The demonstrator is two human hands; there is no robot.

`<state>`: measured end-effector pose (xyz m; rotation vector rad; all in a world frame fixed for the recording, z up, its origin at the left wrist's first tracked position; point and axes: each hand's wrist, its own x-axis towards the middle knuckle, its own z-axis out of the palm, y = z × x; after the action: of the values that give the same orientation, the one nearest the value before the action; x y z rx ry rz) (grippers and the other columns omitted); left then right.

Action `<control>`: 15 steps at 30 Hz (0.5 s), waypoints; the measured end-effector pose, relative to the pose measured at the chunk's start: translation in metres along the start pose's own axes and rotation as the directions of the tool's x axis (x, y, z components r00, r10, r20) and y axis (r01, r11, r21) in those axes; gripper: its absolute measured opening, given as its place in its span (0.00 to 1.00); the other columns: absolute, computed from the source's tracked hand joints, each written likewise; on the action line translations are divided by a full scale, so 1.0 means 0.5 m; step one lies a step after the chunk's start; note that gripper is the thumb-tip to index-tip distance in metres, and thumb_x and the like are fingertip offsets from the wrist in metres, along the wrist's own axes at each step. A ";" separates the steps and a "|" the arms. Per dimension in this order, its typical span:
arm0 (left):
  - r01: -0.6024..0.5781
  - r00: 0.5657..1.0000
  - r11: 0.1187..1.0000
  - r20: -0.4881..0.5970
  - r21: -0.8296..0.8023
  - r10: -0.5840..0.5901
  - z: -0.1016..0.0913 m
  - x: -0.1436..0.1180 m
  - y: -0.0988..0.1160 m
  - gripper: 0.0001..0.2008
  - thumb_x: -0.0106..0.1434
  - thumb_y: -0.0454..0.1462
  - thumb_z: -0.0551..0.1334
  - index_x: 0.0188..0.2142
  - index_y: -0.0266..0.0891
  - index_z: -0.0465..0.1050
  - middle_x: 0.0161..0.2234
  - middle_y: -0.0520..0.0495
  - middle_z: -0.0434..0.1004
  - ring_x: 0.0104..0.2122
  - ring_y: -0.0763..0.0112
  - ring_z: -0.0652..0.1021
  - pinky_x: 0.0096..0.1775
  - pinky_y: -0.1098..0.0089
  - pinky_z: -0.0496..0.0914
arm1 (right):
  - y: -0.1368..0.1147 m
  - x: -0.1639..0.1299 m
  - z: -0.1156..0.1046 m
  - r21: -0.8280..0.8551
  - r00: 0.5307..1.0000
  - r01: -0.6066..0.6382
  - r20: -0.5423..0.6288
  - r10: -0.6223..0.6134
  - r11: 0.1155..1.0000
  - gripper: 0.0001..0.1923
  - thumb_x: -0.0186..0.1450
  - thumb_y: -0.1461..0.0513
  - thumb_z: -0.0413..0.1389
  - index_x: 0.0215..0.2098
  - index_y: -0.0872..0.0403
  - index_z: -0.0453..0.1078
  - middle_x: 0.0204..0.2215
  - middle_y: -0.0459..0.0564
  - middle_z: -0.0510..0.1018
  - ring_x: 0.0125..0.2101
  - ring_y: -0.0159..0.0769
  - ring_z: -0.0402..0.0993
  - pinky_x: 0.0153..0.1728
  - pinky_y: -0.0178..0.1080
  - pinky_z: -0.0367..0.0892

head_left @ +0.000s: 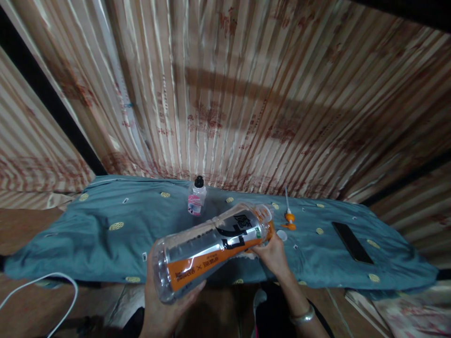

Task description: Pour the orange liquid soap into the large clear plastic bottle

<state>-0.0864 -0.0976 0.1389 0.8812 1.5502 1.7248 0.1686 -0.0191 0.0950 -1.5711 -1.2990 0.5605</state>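
A large clear plastic bottle (211,251) with an orange and black label lies tilted across the middle, its mouth end up and to the right. My left hand (165,295) is wrapped round its base from below. At the neck end, my right hand (272,253) is closed round an orange object (269,231), mostly hidden behind the clear bottle; its kind cannot be made out. Just right of that hand, a small white disc (282,235) lies on the cloth. Behind it rests an orange pump top (289,218) with a thin tube.
Teal patterned cloth (116,249) covers the narrow surface. A small clear bottle (196,199) with a black cap and pink label stands at the back. A dark phone (351,243) lies right. A white cable (66,277) loops at lower left. Striped curtains (211,94) hang behind.
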 end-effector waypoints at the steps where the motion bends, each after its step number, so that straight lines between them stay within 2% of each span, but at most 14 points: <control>1: 0.006 1.000 1.000 0.001 -0.015 -0.006 0.003 -0.002 0.006 0.44 0.34 0.45 0.81 0.53 0.51 0.73 0.42 0.51 0.82 0.45 0.47 0.84 0.49 0.47 0.80 | 0.000 0.000 0.000 0.001 1.000 -0.005 0.000 0.005 1.000 0.24 0.48 0.54 0.64 0.43 0.52 0.72 0.34 0.52 0.87 0.34 0.50 0.84 0.36 0.46 0.79; 6: 0.038 0.999 0.998 -0.009 -0.050 -0.038 0.010 -0.006 0.021 0.45 0.33 0.42 0.81 0.54 0.49 0.72 0.45 0.50 0.83 0.44 0.48 0.84 0.46 0.49 0.82 | -0.008 -0.002 0.000 0.029 1.000 -0.018 0.009 0.018 0.999 0.24 0.48 0.55 0.64 0.43 0.51 0.71 0.33 0.50 0.86 0.32 0.48 0.84 0.35 0.44 0.79; 12: 0.034 0.999 0.999 0.004 -0.033 -0.034 0.005 -0.002 0.014 0.47 0.33 0.47 0.82 0.54 0.45 0.73 0.48 0.45 0.81 0.50 0.44 0.82 0.53 0.47 0.78 | -0.007 -0.002 -0.002 0.028 0.999 -0.032 0.025 0.031 0.999 0.25 0.48 0.55 0.64 0.44 0.52 0.71 0.33 0.50 0.86 0.32 0.48 0.84 0.36 0.46 0.79; 15: 0.013 1.000 1.000 -0.023 -0.021 -0.013 0.006 -0.005 0.008 0.48 0.32 0.51 0.82 0.54 0.45 0.72 0.43 0.46 0.82 0.44 0.45 0.84 0.47 0.47 0.81 | -0.003 -0.001 -0.002 0.018 1.000 -0.015 0.016 0.015 1.000 0.24 0.48 0.55 0.64 0.43 0.52 0.71 0.34 0.51 0.86 0.33 0.49 0.84 0.38 0.47 0.79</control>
<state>-0.0827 -0.0984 0.1428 0.8414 1.5468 1.7446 0.1683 -0.0201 0.0966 -1.5652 -1.2916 0.5938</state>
